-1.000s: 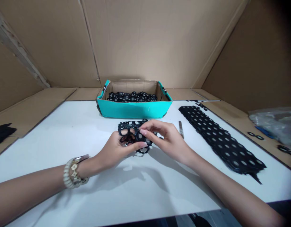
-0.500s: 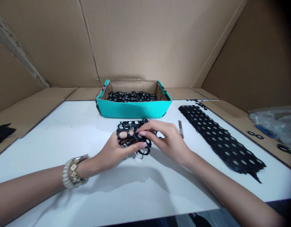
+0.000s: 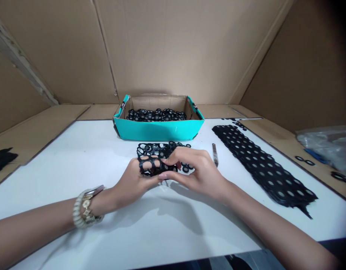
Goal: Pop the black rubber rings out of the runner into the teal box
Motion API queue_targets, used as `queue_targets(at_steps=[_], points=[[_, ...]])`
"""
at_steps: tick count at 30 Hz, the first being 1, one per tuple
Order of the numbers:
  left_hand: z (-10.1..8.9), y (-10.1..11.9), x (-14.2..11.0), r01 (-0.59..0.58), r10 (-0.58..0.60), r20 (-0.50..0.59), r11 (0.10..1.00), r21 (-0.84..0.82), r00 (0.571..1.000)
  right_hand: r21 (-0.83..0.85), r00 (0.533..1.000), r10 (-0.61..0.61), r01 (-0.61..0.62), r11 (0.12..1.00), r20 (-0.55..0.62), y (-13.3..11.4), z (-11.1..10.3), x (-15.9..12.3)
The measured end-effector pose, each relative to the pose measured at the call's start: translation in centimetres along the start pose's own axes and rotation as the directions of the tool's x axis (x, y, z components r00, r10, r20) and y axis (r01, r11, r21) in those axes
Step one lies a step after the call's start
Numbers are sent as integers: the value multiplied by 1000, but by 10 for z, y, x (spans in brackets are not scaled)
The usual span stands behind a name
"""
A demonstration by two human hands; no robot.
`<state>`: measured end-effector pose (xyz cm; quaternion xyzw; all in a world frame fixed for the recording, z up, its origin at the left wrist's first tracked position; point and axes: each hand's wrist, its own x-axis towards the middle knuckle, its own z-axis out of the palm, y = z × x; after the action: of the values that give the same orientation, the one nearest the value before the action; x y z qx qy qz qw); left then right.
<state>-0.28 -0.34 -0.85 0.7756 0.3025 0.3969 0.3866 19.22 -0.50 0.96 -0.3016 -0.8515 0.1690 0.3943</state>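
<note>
Both hands meet at the middle of the white table top (image 3: 77,157) over a black rubber strip punched full of round holes (image 3: 150,165). My left hand (image 3: 133,182) grips the strip from below, thumb pressed on it. My right hand (image 3: 193,170) pinches the same strip from the right, fingers curled. More of the black strip and loose black rings (image 3: 185,167) lie just behind the hands. A teal cardboard tray (image 3: 158,129) holding several black rings stands behind them.
A long black perforated strip (image 3: 262,167) lies on the right of the table, with a small metal blade (image 3: 214,153) beside it. A clear plastic bag (image 3: 327,144) and loose rings lie far right. Black material (image 3: 1,157) rests at far left. Cardboard walls surround the table.
Both hands have lowered slightly toward the table and the strip has turned in the left hand; the right fingers have curled in tighter on it.
</note>
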Motion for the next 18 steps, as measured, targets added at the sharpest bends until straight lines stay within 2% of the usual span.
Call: queue_targets(at_steps=[3, 8, 12, 14, 16, 18], points=[[1, -1, 0, 20, -20, 4, 999, -34, 1000, 18, 1000, 13, -13, 1000, 3, -1, 0, -1], [1, 3, 1, 145, -144, 23, 987, -72, 989, 99, 993, 116, -117, 988, 23, -3, 0, 1], [1, 2, 4, 168, -168, 9, 983, -70, 986, 174, 973, 213, -196, 965, -89, 3, 4, 5], [1, 2, 3, 178, -179, -8, 981, -72, 984, 264, 928, 307, -248, 932, -212, 11, 2, 7], [2, 3, 1, 177, -178, -4, 981, -74, 984, 352, 847, 379, -248, 902, -374, 24, -4, 9], [4, 6, -2, 193, -190, 43, 977, -93, 981, 361, 763, 376, -200, 911, -526, 38, -14, 9]])
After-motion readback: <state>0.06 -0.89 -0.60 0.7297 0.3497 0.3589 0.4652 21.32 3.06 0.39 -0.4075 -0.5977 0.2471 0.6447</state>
